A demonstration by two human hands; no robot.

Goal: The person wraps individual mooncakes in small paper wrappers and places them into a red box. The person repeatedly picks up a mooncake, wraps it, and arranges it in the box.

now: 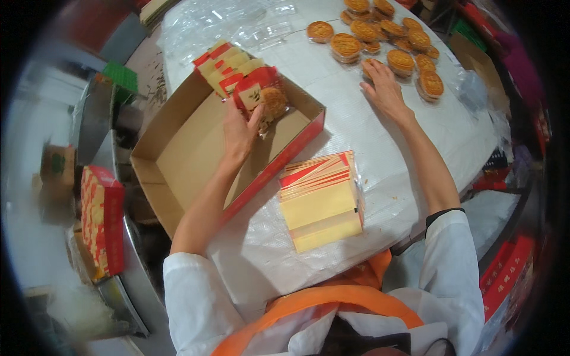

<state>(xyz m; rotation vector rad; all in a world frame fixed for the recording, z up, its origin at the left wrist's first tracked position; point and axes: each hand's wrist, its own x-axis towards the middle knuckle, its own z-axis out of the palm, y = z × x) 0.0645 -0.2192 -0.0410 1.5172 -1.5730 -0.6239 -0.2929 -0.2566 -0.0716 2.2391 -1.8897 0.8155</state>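
My left hand (239, 132) is closed on a wrapped mooncake (274, 104), a golden pastry in a clear, red and cream pouch. It holds the pouch over the cardboard box (172, 142), just beside a row of packed pouches (222, 65) at the box's far end. At the far right, my right hand (386, 89) has its fingers curled over a mooncake (370, 67) on the table, partly hidden beneath them. Around those fingers lie several golden mooncakes (400, 62), some stacked, with clear plastic about them.
A fanned stack of flat cream and red pouches (320, 202) lies near the table's front edge. Clear plastic trays (237, 24) are piled at the far left of the white-covered table (332, 113). A red and yellow carton (102, 222) stands off to the left.
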